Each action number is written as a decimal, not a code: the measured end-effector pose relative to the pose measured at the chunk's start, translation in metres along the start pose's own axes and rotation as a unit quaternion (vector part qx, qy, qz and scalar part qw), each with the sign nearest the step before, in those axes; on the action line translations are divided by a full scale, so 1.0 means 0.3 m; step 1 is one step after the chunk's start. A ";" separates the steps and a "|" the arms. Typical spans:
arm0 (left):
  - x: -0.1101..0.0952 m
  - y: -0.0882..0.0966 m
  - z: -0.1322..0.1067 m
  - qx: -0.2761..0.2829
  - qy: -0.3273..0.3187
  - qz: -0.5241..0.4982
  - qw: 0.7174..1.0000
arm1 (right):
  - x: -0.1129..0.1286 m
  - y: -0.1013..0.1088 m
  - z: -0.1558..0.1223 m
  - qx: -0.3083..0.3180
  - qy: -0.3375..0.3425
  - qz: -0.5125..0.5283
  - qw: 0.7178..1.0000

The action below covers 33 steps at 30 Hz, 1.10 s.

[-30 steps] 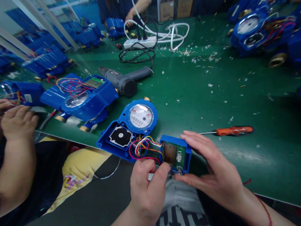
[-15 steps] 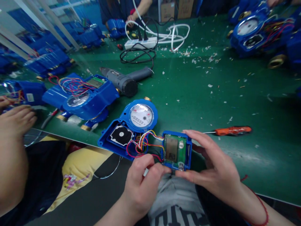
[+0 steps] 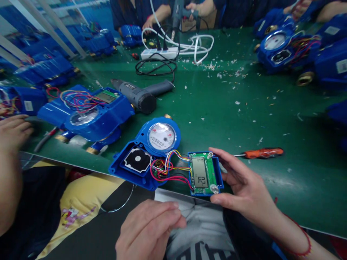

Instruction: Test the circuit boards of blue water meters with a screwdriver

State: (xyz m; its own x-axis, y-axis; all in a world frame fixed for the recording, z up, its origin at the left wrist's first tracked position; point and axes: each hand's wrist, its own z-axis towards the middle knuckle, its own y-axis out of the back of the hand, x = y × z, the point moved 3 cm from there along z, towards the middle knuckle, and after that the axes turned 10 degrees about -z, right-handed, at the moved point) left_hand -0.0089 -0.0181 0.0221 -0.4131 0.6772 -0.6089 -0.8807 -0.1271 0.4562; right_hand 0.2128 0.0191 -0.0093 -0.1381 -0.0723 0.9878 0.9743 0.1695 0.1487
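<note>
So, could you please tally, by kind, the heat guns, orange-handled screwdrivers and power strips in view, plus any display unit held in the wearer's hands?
Heat guns: 2 (gun on the table, gun held up across it)
Orange-handled screwdriver: 1
Power strip: 1
Display unit in right hand: 1
Total: 5

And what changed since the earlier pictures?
The left hand has drawn back from the display housing toward the person; digits now show clearly on its LCD; a co-worker's heat gun appears opposite. The right hand still holds the housing; the screwdriver stays put.
</note>
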 end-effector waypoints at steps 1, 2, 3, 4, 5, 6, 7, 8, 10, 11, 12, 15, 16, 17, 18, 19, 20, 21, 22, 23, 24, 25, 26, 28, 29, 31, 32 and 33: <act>-0.001 0.001 0.004 0.004 -0.008 0.001 1.000 | 0.000 0.000 0.001 0.003 0.004 0.002 1.000; -0.003 0.000 0.009 0.010 -0.016 0.001 1.000 | -0.001 0.000 0.002 0.004 0.007 0.003 1.000; -0.006 -0.002 0.014 0.011 -0.025 -0.002 1.000 | -0.003 -0.001 0.002 0.006 0.009 0.003 1.000; -0.010 -0.006 0.019 0.015 -0.034 -0.006 0.999 | -0.005 -0.001 0.003 0.007 0.011 0.004 1.000; -0.015 -0.012 0.024 0.018 -0.038 -0.009 0.999 | -0.007 -0.002 0.004 0.008 0.012 0.003 1.000; -0.019 -0.019 0.028 0.014 -0.034 -0.004 0.999 | -0.009 -0.003 0.004 0.008 0.014 0.003 1.000; -0.024 -0.028 0.031 0.004 -0.023 0.009 1.000 | -0.011 -0.004 0.004 0.009 0.015 0.001 1.000; -0.029 -0.038 0.034 -0.008 -0.010 0.028 1.000 | -0.013 -0.005 0.003 0.009 0.017 0.000 1.000; -0.039 -0.063 0.040 -0.021 0.019 0.066 0.997 | -0.014 -0.006 0.000 0.007 0.020 -0.008 1.000; -0.045 -0.076 0.043 -0.028 0.027 0.075 0.996 | -0.014 -0.006 -0.002 0.004 0.022 -0.014 1.000; -0.050 -0.090 0.046 -0.029 0.030 0.078 0.996 | -0.013 -0.005 -0.005 0.000 0.026 -0.021 0.999; -0.056 -0.121 0.057 -0.029 0.024 0.079 0.996 | -0.010 -0.003 -0.012 -0.010 0.042 -0.047 0.998; -0.056 -0.127 0.060 -0.028 0.020 0.081 0.996 | -0.009 -0.004 -0.013 -0.010 0.050 -0.057 0.997; -0.054 -0.131 0.062 -0.024 0.019 0.082 0.996 | -0.008 -0.005 -0.015 -0.008 0.057 -0.068 0.996; -0.051 -0.134 0.063 -0.020 0.019 0.082 0.996 | -0.008 -0.006 -0.015 -0.006 0.063 -0.081 0.995; -0.048 -0.136 0.063 -0.016 0.020 0.081 0.996 | -0.007 -0.007 -0.016 -0.006 0.069 -0.093 0.993; -0.046 -0.135 0.062 -0.016 0.019 0.081 0.996 | -0.007 -0.008 -0.017 -0.006 0.074 -0.105 0.992; -0.045 -0.135 0.061 -0.014 0.021 0.082 0.996 | -0.007 -0.009 -0.018 -0.005 0.078 -0.117 0.990; -0.044 -0.134 0.059 -0.013 0.022 0.083 0.996 | -0.006 -0.010 -0.019 -0.004 0.083 -0.128 0.988; -0.044 -0.133 0.058 -0.014 0.025 0.085 0.996 | -0.005 -0.011 -0.020 -0.004 0.090 -0.138 0.986; -0.045 -0.132 0.057 -0.016 0.028 0.088 0.996 | -0.004 -0.012 -0.022 -0.002 0.098 -0.149 0.984; -0.046 -0.131 0.058 -0.018 0.031 0.091 0.995 | -0.003 -0.013 -0.024 0.000 0.105 -0.161 0.981; -0.049 -0.129 0.058 -0.023 0.031 0.095 0.995 | -0.003 -0.013 -0.025 0.001 0.112 -0.173 0.978; -0.056 -0.126 0.062 -0.033 0.027 0.100 0.994 | -0.001 -0.014 -0.027 0.003 0.128 -0.197 0.972; -0.058 -0.125 0.063 -0.033 0.029 0.100 0.994 | 0.002 -0.013 -0.028 0.004 0.139 -0.209 0.968; -0.058 -0.123 0.063 -0.034 0.037 0.087 0.995 | 0.011 -0.013 -0.026 0.006 0.166 -0.235 0.958; -0.056 -0.122 0.062 -0.034 0.043 0.077 0.996 | 0.018 -0.014 -0.024 0.008 0.181 -0.249 0.951; -0.053 -0.123 0.059 -0.031 0.051 0.066 0.996 | 0.025 -0.014 -0.022 0.010 0.195 -0.264 0.944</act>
State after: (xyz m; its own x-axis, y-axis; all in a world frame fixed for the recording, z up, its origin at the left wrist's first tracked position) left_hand 0.0341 -0.0114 0.0265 -0.5450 0.5754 -0.6098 -0.8282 -0.2564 0.4983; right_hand 0.2088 0.0112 -0.0029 -0.5237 -0.5085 0.6835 0.7835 0.0275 0.6208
